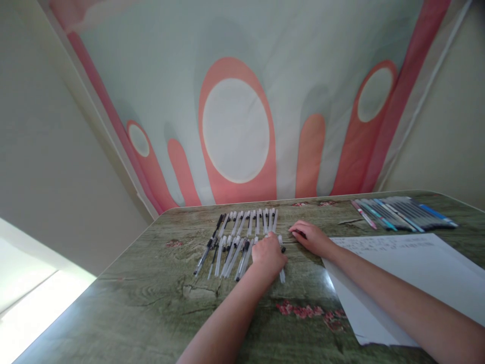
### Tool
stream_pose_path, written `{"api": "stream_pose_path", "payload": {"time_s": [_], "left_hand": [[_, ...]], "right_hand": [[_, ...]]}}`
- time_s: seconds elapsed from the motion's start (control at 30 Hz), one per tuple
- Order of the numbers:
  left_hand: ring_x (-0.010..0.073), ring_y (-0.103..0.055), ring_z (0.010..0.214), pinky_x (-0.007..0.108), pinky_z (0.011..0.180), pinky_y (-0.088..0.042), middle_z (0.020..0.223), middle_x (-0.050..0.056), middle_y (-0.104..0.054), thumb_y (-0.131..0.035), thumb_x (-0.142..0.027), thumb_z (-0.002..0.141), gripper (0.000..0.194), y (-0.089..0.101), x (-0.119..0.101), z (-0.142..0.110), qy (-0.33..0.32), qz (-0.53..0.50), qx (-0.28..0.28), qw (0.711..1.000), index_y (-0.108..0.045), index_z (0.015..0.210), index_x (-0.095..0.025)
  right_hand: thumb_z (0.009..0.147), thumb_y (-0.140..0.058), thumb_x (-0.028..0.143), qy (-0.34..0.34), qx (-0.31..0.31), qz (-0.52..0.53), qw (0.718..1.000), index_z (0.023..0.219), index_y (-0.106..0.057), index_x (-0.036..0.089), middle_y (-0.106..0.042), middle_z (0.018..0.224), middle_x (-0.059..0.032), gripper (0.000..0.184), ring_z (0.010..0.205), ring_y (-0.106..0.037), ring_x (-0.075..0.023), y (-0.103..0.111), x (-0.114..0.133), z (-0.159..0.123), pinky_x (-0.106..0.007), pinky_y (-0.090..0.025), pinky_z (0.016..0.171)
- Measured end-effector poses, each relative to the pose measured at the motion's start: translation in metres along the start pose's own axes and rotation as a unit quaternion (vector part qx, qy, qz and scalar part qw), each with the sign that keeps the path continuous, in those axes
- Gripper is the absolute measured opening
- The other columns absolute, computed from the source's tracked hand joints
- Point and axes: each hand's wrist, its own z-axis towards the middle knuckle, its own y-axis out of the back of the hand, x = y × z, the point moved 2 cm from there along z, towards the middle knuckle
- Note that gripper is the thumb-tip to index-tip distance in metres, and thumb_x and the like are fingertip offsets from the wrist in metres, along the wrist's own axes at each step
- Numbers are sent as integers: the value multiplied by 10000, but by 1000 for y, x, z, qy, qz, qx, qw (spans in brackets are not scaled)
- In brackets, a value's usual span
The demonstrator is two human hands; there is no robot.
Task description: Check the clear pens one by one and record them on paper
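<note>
My left hand (268,257) rests with bent fingers over the right part of the lower row of pens (230,258), hiding several of them. Whatever its fingers hold, if anything, is covered by the hand. One clear pen (282,275) with a black part shows just right of this hand. Farther back lies a second row of clear pens (249,222), mostly white-ended with black parts. To the right, my right hand (311,238) lies on the table with curled fingers. Something small and dark (301,234) shows by its thumb, too little to name.
A white paper sheet (401,283) with faint writing lies under my right forearm. Behind it are several pens (405,213) side by side, some pink, teal and blue. The wood-patterned table (151,303) bears printed flowers. A pink and grey patterned wall covering (237,192) rises behind.
</note>
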Motion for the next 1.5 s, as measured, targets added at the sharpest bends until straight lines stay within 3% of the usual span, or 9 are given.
{"api": "stream_pose_path", "payload": {"time_s": [0.87, 1.07, 1.17, 1.27, 1.37, 1.5], "left_hand": [[283, -594, 926, 330, 735, -456, 937, 178, -627, -586, -186, 618, 531, 0, -7, -2, 17, -48, 55, 997, -397, 1108, -107], [289, -602, 870, 323, 711, -450, 903, 180, -635, -574, -121, 566, 478, 3, 4, 3, -10, -106, 7, 994, -489, 1036, -95], [250, -604, 776, 309, 684, -450, 780, 105, -640, -568, -136, 563, 326, 5, 11, 12, -36, -170, -41, 984, -563, 889, -133], [169, -564, 604, 261, 574, -450, 614, 18, -575, -541, -162, 599, 126, 1, 11, 22, -88, -321, -33, 942, -585, 717, -156], [108, -488, 498, 219, 467, -434, 575, -14, -508, -525, -185, 635, 114, -7, 7, 28, -84, -524, -7, 847, -586, 722, -143], [72, -461, 477, 220, 496, -460, 607, -24, -497, -578, -255, 664, 149, -17, 3, 32, -40, -692, -43, 720, -567, 742, -129]], "right_hand": [[815, -451, 184, 4, -4, 5, 1000, 912, -615, 194, -591, 858, -60, 191, 796, -548, -168, 0, 0, 0, -309, -440, 735], [822, -452, 206, 8, -5, 7, 1000, 909, -617, 195, -590, 844, -60, 187, 764, -546, -167, 0, 0, -1, -310, -442, 703], [835, -444, 225, 8, -11, 13, 1000, 898, -615, 195, -590, 831, -58, 185, 761, -548, -167, 2, 4, -1, -308, -441, 700], [857, -418, 260, 8, -37, 18, 999, 905, -603, 196, -590, 834, -58, 202, 765, -550, -167, 8, 12, 0, -301, -436, 703], [875, -393, 298, 16, -65, 20, 998, 887, -586, 199, -590, 819, -58, 217, 769, -547, -171, 16, 22, -1, -294, -429, 707], [878, -389, 317, 29, -64, 29, 997, 816, -571, 197, -578, 747, -44, 226, 718, -540, -162, 23, 36, -3, -279, -424, 687]]}}
